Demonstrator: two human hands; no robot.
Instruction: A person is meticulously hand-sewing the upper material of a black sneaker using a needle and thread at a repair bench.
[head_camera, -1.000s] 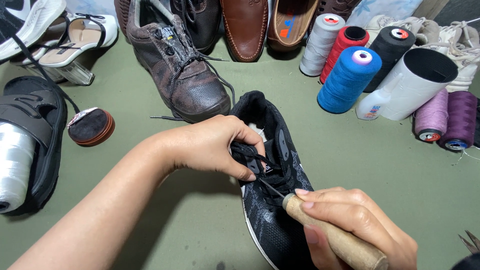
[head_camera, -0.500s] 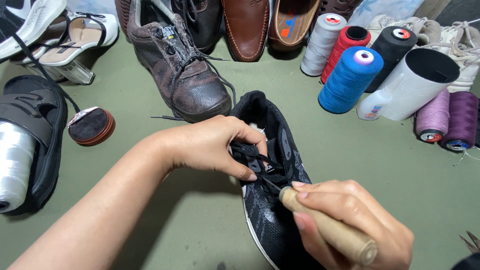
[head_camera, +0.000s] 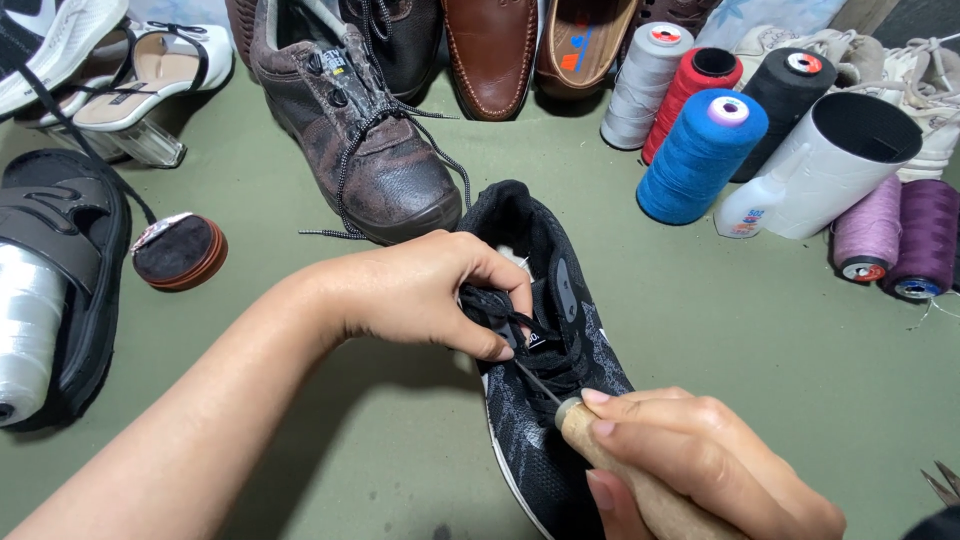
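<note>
Black sneaker (head_camera: 560, 330) near desk (head_camera: 720, 330) front edge at centre, left hand (head_camera: 420, 295) clamped on its laces, right hand (head_camera: 700, 460) closed round wooden-handled awl (head_camera: 600, 440), tip at tongue, brown boot (head_camera: 360, 140) just behind, blue thread cone (head_camera: 700, 155) toward back-right.

A left hand (head_camera: 425, 295) grips a black sneaker (head_camera: 545, 380) by its laces while the right hand (head_camera: 700, 465) holds a wooden-handled awl (head_camera: 600, 445) against it, thread spools (head_camera: 700, 155) nearby.

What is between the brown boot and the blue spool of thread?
Just bare green table. In the head view, nothing sits between the brown boot and the blue spool; the black sneaker lies nearer, below that gap.
</note>
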